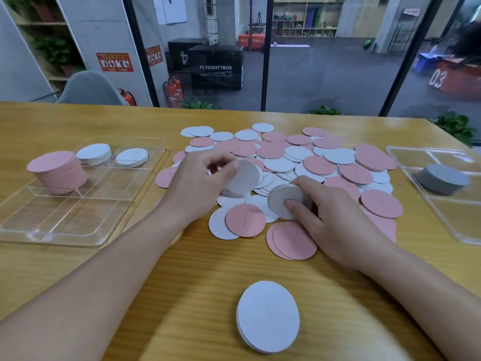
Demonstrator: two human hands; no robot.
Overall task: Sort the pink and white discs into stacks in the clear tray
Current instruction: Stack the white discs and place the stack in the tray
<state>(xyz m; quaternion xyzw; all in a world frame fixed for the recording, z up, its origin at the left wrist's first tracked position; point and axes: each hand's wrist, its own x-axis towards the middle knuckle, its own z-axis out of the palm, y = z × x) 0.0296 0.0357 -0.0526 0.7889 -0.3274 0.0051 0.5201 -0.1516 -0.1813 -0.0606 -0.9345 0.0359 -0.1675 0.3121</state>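
A heap of loose pink and white discs [320, 162] covers the middle of the wooden table. My left hand [197, 188] holds a tilted white disc [244, 178] over the heap's near left side. My right hand [335, 220] grips a thin stack of white discs [279, 199], thumb pressed on its face. The clear tray [67, 230] lies at the left; it holds a tall pink stack [57, 170] and two short white stacks [94, 153] [131, 157] in its far compartments.
A small stack of white discs [268, 316] sits alone near the table's front edge. A second clear tray [453, 225] at the right holds a grey disc stack [442, 178]. Behind the table's far edge is a glass wall.
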